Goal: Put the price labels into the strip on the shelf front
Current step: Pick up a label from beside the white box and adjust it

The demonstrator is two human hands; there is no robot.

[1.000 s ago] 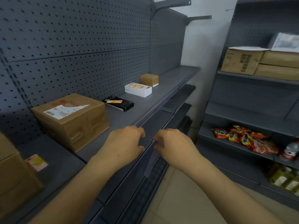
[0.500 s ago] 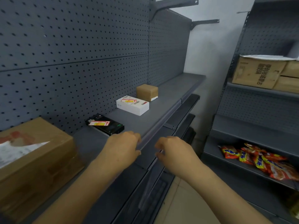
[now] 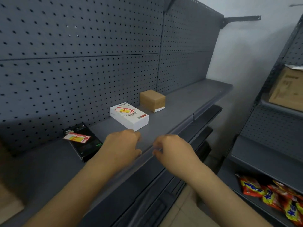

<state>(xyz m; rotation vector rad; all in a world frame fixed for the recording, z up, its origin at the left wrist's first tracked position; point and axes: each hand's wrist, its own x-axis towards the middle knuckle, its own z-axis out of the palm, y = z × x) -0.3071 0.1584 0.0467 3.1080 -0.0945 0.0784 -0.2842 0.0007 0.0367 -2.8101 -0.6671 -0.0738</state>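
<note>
We couldn't read much. The snack packets (image 3: 268, 192) carried large blue Chinese characters, too blurred to read. The white box (image 3: 129, 115) showed a barcode and red arrow sticker; the black box (image 3: 82, 143) wore the same sticker. Carton (image 3: 288, 89) print was illegible.

Both hands blur with motion: the left hand (image 3: 122, 145) covers part of the strip (image 3: 177, 130), and the curled fingers of the right hand (image 3: 172, 149) hide whatever they may pinch. A cardboard box (image 3: 288, 89) and snack packets (image 3: 272, 197) run off the right edge.
</note>
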